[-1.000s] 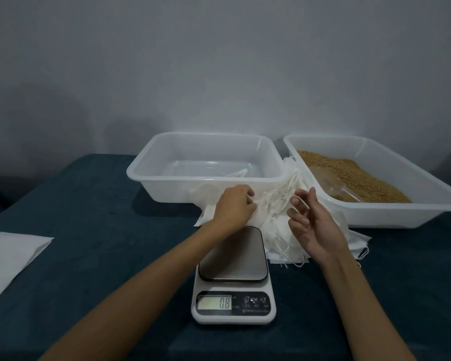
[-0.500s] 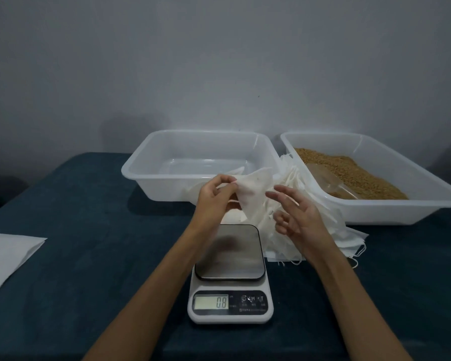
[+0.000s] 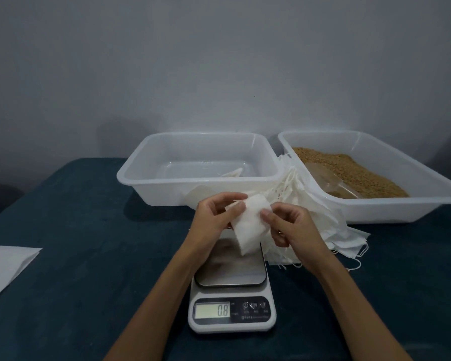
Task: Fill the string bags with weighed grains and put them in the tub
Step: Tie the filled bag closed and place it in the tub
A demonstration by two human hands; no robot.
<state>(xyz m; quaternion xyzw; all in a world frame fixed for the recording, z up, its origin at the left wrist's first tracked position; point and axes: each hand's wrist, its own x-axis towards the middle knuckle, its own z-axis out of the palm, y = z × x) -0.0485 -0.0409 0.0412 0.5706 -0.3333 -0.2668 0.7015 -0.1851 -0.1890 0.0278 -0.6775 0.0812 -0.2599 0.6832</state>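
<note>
So I'm sitting at the table (image 3: 89, 256) with the two big white tubs in front of me. The right tub (image 3: 427, 204) is holding the pile of grain (image 3: 349, 173) with a clear scoop (image 3: 331, 181) lying in it, and the left tub (image 3: 198, 191) is looking nearly bare, just what seems to be one bag (image 3: 232, 174) sitting in there. The heap of empty bags (image 3: 323, 217) is spilling down between the tubs onto the cloth. The scale (image 3: 231, 290) is sitting right in front of me, reading 0.8 with nothing resting on the plate as far as I can tell.

Right now I'm holding one fresh bag (image 3: 250, 227) up over the scale. My left hand (image 3: 216, 222) is pinching its top edge with thumb and fingers curled in, and my right hand (image 3: 289, 225) is pinching the other side, so I'm probably working the mouth open. Honestly I'm barely into this: this bag is yet to be filled, weighed and dropped in, and loads are left.
</note>
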